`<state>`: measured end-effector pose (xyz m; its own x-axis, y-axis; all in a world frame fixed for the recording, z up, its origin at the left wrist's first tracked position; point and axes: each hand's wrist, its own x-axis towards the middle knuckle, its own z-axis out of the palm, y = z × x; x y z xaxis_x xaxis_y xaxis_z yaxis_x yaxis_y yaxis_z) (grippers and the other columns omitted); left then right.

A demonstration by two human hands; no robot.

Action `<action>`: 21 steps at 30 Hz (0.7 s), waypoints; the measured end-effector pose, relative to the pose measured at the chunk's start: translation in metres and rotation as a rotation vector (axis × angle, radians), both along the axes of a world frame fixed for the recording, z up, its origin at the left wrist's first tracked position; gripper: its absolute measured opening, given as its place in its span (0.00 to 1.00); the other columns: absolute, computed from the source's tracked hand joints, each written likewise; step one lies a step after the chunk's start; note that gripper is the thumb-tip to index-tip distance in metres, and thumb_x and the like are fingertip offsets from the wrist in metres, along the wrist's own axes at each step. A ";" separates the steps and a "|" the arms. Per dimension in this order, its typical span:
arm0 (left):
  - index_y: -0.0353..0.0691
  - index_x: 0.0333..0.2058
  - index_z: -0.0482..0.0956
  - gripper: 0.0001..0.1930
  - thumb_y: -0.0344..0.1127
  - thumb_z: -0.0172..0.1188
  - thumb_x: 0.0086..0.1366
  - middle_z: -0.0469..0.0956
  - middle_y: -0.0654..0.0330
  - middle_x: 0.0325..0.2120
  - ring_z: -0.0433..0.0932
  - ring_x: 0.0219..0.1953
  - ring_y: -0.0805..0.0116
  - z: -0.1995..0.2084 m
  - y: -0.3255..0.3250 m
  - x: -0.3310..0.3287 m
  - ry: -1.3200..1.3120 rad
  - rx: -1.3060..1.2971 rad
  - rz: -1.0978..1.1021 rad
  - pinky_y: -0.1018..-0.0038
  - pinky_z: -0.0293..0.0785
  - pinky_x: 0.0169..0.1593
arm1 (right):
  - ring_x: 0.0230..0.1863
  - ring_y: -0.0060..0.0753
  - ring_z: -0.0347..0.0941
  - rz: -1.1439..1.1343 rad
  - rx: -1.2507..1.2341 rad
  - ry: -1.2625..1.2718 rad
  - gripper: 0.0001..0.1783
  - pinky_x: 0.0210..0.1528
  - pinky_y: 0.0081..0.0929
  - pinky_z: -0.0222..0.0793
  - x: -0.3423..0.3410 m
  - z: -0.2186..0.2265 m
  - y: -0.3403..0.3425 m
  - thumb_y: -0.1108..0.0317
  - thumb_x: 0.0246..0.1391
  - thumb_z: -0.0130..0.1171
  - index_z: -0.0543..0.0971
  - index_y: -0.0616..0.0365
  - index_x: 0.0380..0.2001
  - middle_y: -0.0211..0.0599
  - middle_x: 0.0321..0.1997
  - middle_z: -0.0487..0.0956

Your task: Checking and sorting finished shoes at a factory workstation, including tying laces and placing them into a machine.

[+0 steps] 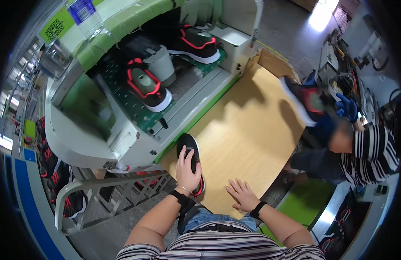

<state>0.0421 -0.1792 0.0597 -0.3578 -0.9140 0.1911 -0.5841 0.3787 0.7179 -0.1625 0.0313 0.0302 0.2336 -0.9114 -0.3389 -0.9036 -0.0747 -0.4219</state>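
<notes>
Black shoe (188, 142) lies lengthwise away from person at wooden tabletop (239, 147)'s left edge, directly under nearer left hand (189, 173), fingers draped, pinch can't tell; right hand (245, 199) rests spread on tabletop.

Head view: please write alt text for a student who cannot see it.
The wearer's left hand rests on a black, red-trimmed shoe; the right hand lies spread on a pale wooden tabletop. Beyond, two similar shoes stand in a white and green machine; a co-worker in stripes is at right.
</notes>
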 end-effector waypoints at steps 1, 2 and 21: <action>0.40 0.52 0.78 0.22 0.34 0.62 0.58 0.68 0.46 0.64 0.69 0.61 0.43 -0.002 -0.004 -0.005 -0.035 -0.043 -0.031 0.54 0.64 0.64 | 0.76 0.62 0.49 -0.033 0.022 -0.005 0.41 0.75 0.51 0.51 -0.001 0.002 0.007 0.55 0.53 0.65 0.66 0.55 0.68 0.52 0.77 0.56; 0.41 0.51 0.79 0.20 0.33 0.61 0.58 0.68 0.47 0.63 0.70 0.61 0.44 -0.003 -0.004 -0.007 -0.070 -0.080 -0.066 0.54 0.64 0.64 | 0.75 0.62 0.52 -0.074 0.129 -0.090 0.37 0.74 0.50 0.52 -0.003 0.004 0.005 0.57 0.54 0.64 0.68 0.56 0.66 0.52 0.75 0.59; 0.41 0.44 0.81 0.14 0.29 0.61 0.57 0.73 0.50 0.57 0.73 0.57 0.45 -0.008 -0.006 -0.007 0.009 -0.054 -0.043 0.57 0.69 0.60 | 0.62 0.62 0.69 -1.090 -0.220 0.132 0.39 0.63 0.43 0.65 -0.282 0.032 -0.131 0.51 0.40 0.79 0.74 0.64 0.50 0.64 0.54 0.77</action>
